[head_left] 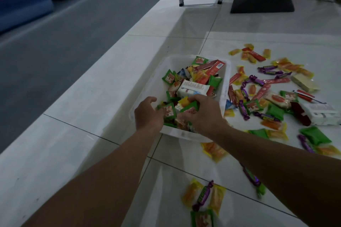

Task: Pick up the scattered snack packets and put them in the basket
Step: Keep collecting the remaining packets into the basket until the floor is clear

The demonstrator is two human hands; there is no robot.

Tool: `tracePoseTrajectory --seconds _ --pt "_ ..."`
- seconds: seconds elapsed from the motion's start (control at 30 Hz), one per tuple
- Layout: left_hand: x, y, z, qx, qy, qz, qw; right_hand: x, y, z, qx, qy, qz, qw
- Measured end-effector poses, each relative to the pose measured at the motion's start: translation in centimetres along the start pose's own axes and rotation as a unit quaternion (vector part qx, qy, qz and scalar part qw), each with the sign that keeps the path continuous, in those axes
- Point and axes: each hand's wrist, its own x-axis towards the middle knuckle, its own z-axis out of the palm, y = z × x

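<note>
Over the near end of the white basket (228, 68), the right hand (201, 114) has its fingers curled round green snack packets (190, 107). The left hand (148, 114) cups them with fingers curled, its grip unclear. Scattered packets (275, 111) lie on the floor (184, 24) at three o'clock, nearer the right hand.

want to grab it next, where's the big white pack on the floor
Head view: the white pack lies at the far right edge, right of the basket, beside a dark red packet.
</note>
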Motion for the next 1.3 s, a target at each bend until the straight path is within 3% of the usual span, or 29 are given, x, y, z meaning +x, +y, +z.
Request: tracePoseTrajectory --seconds 0.23,0.67,1.03,1.3 --pt "-0.5 -1.6 -1.1 0.032 -0.018 0.027 0.999 3.9 -1.4 0.9 0.011 -0.006 0.004 1.000" --pt "-4.9 0.8 -0.5 0.078 -0.065 0.087 0.991 -1.1 2.4 -4.5 -0.148 -0.042 -0.087 0.984" --pt "-12.7 6.2 3.9 0.035 -0.126 0.104 0.986 -9.3 8.5 -13.8 -0.202 -0.067 0.010 0.977" --pt "-18.5 7.1 8.1 0.027 -0.226 0.140 0.964 -12.5 11.2 -16.4 -0.206 -0.070 0.055 0.974"
